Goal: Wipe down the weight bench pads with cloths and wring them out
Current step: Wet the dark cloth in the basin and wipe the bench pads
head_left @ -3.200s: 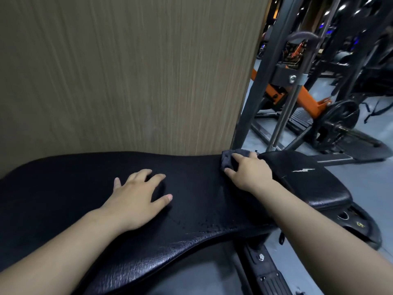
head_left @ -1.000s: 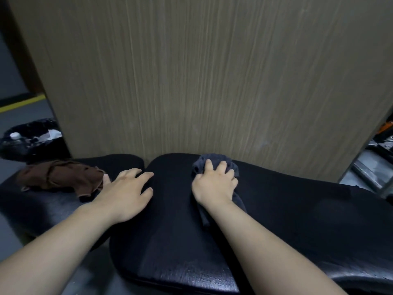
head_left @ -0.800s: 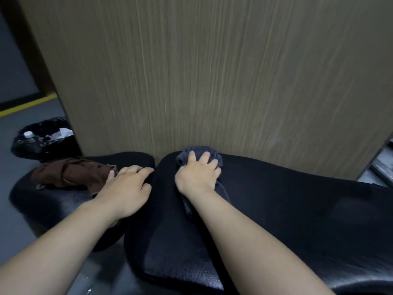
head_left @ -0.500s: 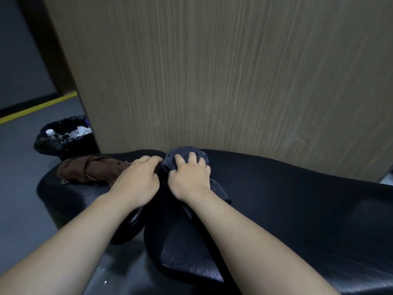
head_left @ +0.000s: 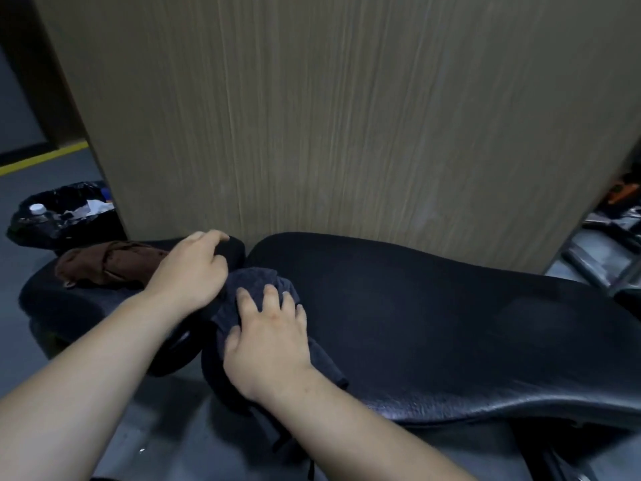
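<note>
The right hand [head_left: 267,341] lay flat, fingers spread, pressing the grey cloth [head_left: 258,289] onto the end of the long pad [head_left: 433,324], likely scrubbing. Beside it the left hand [head_left: 189,276] rested, fingers relaxed, on the short pad [head_left: 69,303], probably bracing. Beyond that hand waited a brown cloth [head_left: 107,265].

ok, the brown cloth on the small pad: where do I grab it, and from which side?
Pinch the raised folds in the middle of the brown cloth, coming from above on the near side. It lies bunched along the small pad, so the ridges should give fingers purchase. The wooden panel stands close behind, and the left hand covers one end.
</note>
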Motion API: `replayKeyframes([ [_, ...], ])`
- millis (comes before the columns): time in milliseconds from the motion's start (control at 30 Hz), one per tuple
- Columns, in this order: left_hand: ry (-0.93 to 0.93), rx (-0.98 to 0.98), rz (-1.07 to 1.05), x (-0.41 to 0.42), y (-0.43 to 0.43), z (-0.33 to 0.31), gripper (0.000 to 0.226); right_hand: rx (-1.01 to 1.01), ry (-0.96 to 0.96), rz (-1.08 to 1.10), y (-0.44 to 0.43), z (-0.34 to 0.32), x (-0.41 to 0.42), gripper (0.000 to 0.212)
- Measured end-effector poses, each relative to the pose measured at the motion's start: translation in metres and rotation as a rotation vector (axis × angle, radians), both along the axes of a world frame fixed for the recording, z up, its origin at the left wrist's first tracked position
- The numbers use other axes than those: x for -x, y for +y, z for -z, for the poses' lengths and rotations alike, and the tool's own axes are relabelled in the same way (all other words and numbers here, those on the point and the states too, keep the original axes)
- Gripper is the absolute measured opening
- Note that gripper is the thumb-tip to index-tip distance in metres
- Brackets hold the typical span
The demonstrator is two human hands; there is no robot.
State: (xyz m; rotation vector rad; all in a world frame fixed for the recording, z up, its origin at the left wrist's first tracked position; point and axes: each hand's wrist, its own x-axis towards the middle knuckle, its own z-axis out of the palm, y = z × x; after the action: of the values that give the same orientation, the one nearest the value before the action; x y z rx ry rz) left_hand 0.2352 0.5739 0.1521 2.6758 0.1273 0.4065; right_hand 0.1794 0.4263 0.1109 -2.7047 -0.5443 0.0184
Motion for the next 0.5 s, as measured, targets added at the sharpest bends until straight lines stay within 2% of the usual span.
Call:
replayKeyframes([
  [267, 0.068, -0.011, 0.126, 0.002, -0.059, 0.004, 0.042, 0.067, -0.034, 0.141, -0.085, 0.001, 0.008, 0.062],
  [500, 0.202, -0.166, 0.349, 0.022, -0.135, 0.025, 0.053, 0.070, -0.051, 0.246, -0.167, 0.001, 0.019, 0.063],
])
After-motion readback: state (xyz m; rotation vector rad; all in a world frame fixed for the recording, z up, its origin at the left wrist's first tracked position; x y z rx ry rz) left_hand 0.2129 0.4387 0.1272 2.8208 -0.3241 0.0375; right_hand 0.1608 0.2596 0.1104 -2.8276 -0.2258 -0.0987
